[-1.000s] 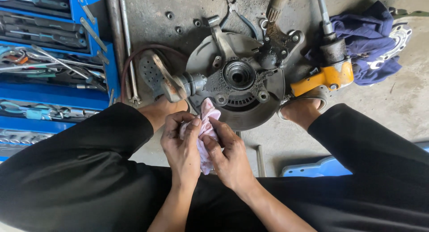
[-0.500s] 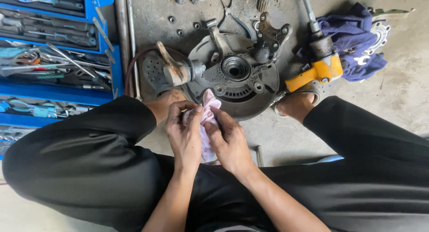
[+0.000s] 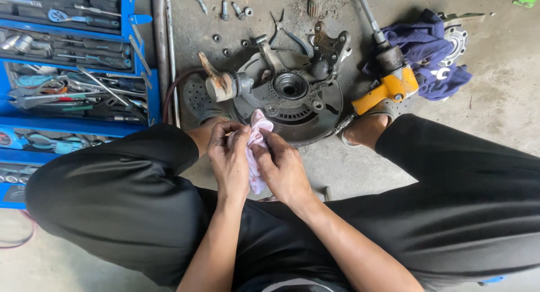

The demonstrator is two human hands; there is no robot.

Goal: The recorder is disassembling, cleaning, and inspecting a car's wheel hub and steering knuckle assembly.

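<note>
A: Concrete floor, grey and stained, fills my view; loose bolts lie scattered near the top.

B: And my hands?

A: My left hand and right hand both close around a pink rag, held between my knees just in front of the greasy wheel hub.

B: Around it?

A: Blue tool tray on the left, yellow impact wrench and blue cloth on the right.
</note>
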